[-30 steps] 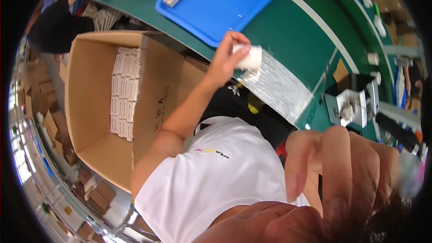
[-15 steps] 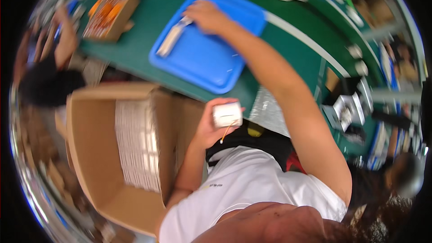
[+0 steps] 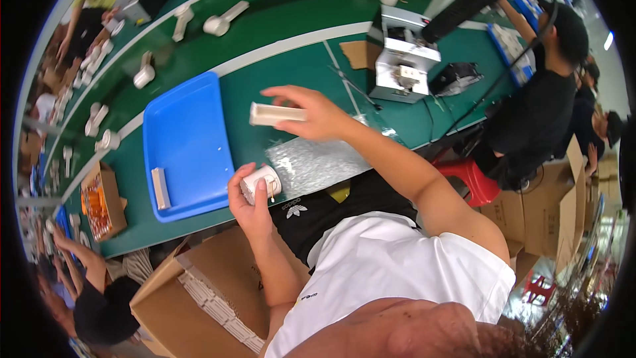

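My left hand (image 3: 250,202) is closed around a short white cylindrical housing (image 3: 264,182), with a small wire end showing at its face. My right hand (image 3: 315,116) grips one end of a long white plastic channel piece (image 3: 275,115), its hollow side showing. The channel is held above the green bench, up and to the right of the cylinder and apart from it. To the left of my hands lies a blue tray (image 3: 189,139), with another narrow white piece (image 3: 160,189) in its near left corner. A bubble-wrap sheet (image 3: 318,162) lies beneath my right hand.
An open carton (image 3: 165,305) with stacked white pieces stands lower left. Beside the tray sits a box of orange parts (image 3: 103,202). A metal bench machine (image 3: 404,56) stands at right, near a red stool (image 3: 470,182). White assemblies (image 3: 225,18) rest on the green conveyor; co-workers sit both sides.
The view has swung to the right. My right hand has left the tray and now holds a channel piece over the bubble wrap. My left hand keeps the cylindrical housing, now turned.
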`<state>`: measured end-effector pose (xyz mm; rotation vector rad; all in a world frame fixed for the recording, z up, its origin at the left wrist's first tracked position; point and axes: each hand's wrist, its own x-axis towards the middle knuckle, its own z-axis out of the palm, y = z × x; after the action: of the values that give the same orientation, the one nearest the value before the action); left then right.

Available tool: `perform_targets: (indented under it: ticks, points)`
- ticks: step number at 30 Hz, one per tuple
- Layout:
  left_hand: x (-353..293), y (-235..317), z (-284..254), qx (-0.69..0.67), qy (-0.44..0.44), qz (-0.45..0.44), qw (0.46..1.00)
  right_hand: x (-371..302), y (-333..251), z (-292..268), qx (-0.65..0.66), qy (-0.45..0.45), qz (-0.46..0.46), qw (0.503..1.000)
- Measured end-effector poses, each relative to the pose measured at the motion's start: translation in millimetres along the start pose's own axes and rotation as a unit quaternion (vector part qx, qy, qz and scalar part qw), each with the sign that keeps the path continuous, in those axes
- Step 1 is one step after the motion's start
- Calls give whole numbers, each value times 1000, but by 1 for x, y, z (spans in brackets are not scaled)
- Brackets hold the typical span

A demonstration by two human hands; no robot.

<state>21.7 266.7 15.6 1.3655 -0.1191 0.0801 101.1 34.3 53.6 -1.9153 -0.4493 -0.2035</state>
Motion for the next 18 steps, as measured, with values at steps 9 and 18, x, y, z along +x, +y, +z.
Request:
perform_targets:
  ticks: [9, 18]
  points:
    - [38, -7, 106, 284, -10, 278, 918, -143, -29, -84, -4, 260, 13, 965]
    - [19, -2, 140, 301, 30, 284, 910, -168, -45, -84, -116, 200, -111, 966]
